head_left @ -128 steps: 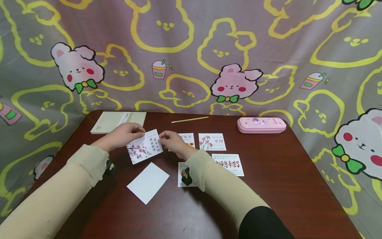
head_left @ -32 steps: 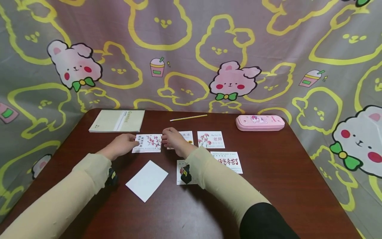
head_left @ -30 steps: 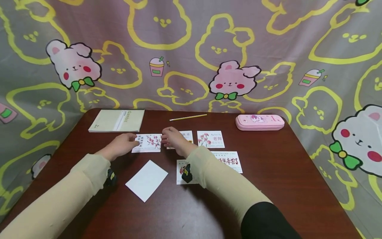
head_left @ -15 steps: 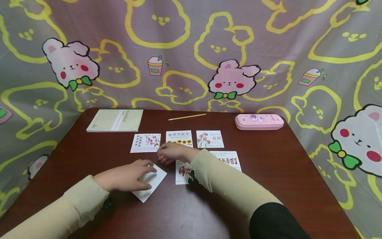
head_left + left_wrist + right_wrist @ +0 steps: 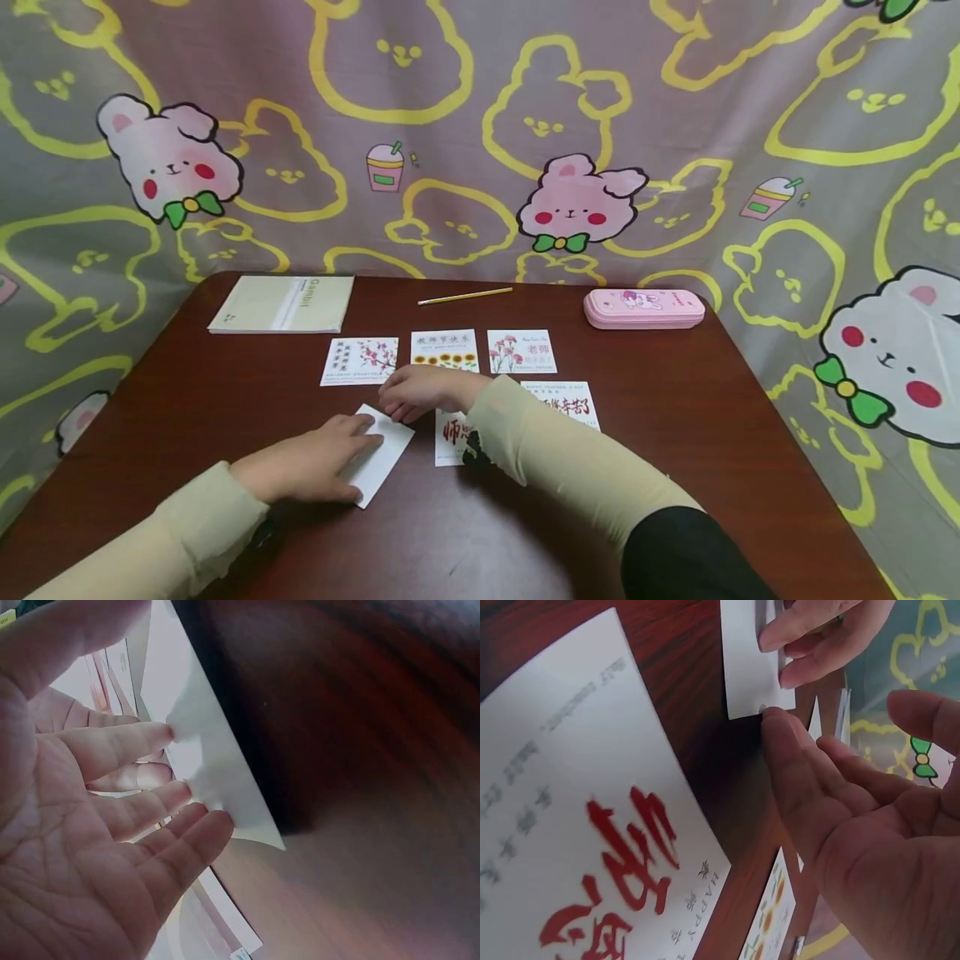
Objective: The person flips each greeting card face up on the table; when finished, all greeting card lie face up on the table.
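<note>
In the head view, a blank white card [image 5: 386, 458] lies at an angle on the table in front of the person. The left hand [image 5: 307, 462] reaches over its left side, thumb near the bottom corner and fingers near the top. Its fairly straight fingertips [image 5: 217, 825] meet the card face in the left wrist view, where one corner curls slightly. The right hand [image 5: 431, 390] is at the card's upper right. A fingertip [image 5: 774, 720] touches the card's end in the right wrist view, with the thumb held apart. The left edge is hidden under the left hand.
Behind the hands lie a plum-blossom card [image 5: 362, 361], a sunflower card [image 5: 442, 346] and a carnation card [image 5: 522, 351]. Two red-lettered cards, one [image 5: 450, 442] and another [image 5: 562, 402], sit partly under the right arm. Farther back are a notebook [image 5: 281, 304], pencil [image 5: 465, 296] and pink case [image 5: 643, 308].
The hands first held the plum-blossom card and laid it left of the sunflower card. Both then left it for the blank card, which the left hand now touches; the right hand came nearer the body.
</note>
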Demonstrator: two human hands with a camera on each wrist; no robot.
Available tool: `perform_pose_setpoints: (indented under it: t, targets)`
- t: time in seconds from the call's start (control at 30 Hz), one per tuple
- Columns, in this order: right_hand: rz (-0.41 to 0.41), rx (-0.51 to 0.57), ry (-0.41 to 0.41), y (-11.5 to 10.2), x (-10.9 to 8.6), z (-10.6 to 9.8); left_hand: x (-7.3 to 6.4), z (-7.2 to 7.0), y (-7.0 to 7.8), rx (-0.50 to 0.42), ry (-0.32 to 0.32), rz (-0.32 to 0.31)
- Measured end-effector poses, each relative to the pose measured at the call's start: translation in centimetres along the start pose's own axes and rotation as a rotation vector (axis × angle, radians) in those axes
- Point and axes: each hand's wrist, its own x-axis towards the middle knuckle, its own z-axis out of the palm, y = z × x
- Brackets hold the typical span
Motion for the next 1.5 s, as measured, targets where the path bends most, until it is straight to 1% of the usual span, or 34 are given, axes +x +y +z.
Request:
perform_pose_setpoints:
  t: [0.1,0.2,0.3,0.47,0.5,0.6,0.67,0.73,0.9,0.97,1.03,1.07,1.1,1.17,1.33,1.43,1.5]
  targets:
    - [0.006,-0.025,0.002,0.0,0.2,0.3,0.0,0.2,0.0,-0.007,-0.008,0.000]
    - [0.009,-0.082,0.016,0.1,0.3,0.6,0.0,0.4,0.2,-0.006,-0.019,-0.014]
    - [-0.007,-0.188,0.028,0.0,0.4,0.9,0.1,0.7,0.4,0.021,-0.015,-0.009]
    - [-0.050,-0.372,0.070,-0.4,0.3,1.5,0.1,0.9,0.5,0.073,0.025,0.027]
    - [-0.057,-0.401,0.078,-0.5,0.2,1.6,0.1,0.9,0.4,0.080,0.031,0.030]
    - [-0.065,-0.441,0.090,-0.8,0.1,1.8,0.1,0.7,0.1,0.089,0.040,0.036]
    - [-0.062,-0.429,0.089,-0.9,0.0,1.8,0.1,0.6,-0.2,0.074,0.042,0.051]
    - [-0.055,-0.406,0.080,-0.9,0.0,1.6,0.1,0.2,-0.4,0.036,0.041,0.085]
    - [-0.035,-0.361,0.025,-0.8,-0.2,0.9,-0.2,-1.4,-1.3,-0.141,0.038,0.196]
    - [-0.032,-0.346,0.001,-0.6,-0.1,0.6,-0.3,-2.1,-1.6,-0.194,0.062,0.229]
    - [-0.029,-0.310,-0.014,-0.4,0.1,0.2,-0.2,-2.7,-1.7,-0.207,0.114,0.245]
    - [-0.028,-0.281,-0.020,-0.3,0.1,0.0,-0.1,-3.0,-1.8,-0.206,0.152,0.250]
    - [-0.026,-0.252,-0.024,-0.2,0.2,-0.3,-0.1,-3.3,-1.9,-0.200,0.190,0.235]
    - [-0.024,-0.187,-0.034,0.1,0.3,-0.9,0.1,-4.0,-2.1,-0.188,0.275,0.180]
    - [-0.051,-0.025,-0.047,0.6,0.1,-2.0,0.1,-5.6,-2.9,-0.225,0.449,-0.021]
    - [-0.091,0.076,-0.039,0.7,0.0,-2.4,0.0,-6.2,-3.5,-0.279,0.508,-0.132]
    - [-0.132,0.107,-0.028,0.6,-0.2,-2.5,0.0,-6.3,-3.8,-0.321,0.530,-0.191]
